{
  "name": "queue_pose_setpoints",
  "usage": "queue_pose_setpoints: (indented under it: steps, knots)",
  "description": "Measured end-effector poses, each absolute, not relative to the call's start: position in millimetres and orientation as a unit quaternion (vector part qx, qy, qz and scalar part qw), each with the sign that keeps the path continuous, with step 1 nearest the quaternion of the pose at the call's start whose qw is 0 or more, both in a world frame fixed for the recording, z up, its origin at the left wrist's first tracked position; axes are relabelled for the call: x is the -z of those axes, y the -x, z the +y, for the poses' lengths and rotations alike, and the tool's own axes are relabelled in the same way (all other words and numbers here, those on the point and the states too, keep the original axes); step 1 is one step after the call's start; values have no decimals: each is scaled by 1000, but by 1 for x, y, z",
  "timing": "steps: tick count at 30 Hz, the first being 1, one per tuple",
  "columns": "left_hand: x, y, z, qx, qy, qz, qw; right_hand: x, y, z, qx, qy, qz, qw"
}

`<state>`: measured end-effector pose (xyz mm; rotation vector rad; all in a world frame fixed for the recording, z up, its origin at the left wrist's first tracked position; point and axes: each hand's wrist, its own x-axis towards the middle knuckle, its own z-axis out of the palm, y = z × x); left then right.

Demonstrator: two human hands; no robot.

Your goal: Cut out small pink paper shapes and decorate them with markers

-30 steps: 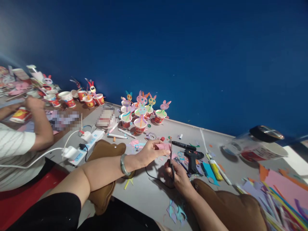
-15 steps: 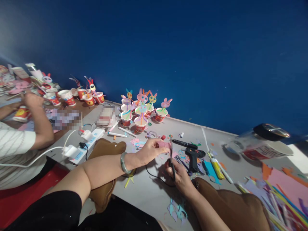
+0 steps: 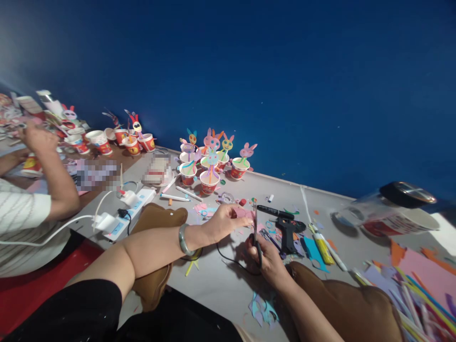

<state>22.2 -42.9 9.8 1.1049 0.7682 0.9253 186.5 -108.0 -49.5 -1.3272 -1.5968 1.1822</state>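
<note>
My left hand (image 3: 223,224) pinches a small piece of pink paper (image 3: 245,213) above the grey table. In my right hand (image 3: 265,254) is a pair of black-handled scissors (image 3: 255,232), its blades pointing up and meeting the paper's right edge. A black glue gun (image 3: 289,232) lies just right of the scissors, with a black marker (image 3: 275,211) behind it. Paper scraps (image 3: 263,308) in blue and lilac lie below my right hand. Beyond my hands stand several red paper cups (image 3: 209,183) with paper rabbit figures (image 3: 213,156) in them.
At the left, a power strip (image 3: 131,213) with plugs and white cables lies near a brown cushion (image 3: 153,221). A co-worker's hand (image 3: 41,137) is above more cups. To the right are a lying clear bottle (image 3: 370,206), a yellow glue tube (image 3: 323,249) and coloured paper strips (image 3: 409,294).
The co-worker's hand has risen and moved left, away from the cup near it. My hands keep nearly the same place, the scissors still at the pink paper.
</note>
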Motion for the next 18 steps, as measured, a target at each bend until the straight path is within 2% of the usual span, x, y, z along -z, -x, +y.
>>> queue_pose_setpoints:
  steps: [5,18]
  knots:
    - [-11,-22,-43,-419,-492,341,683,51,-187,-108,-491,510,-608,358]
    - [-10,-20,-42,-411,-518,337,670,48,-186,-107,-453,503,-641,361]
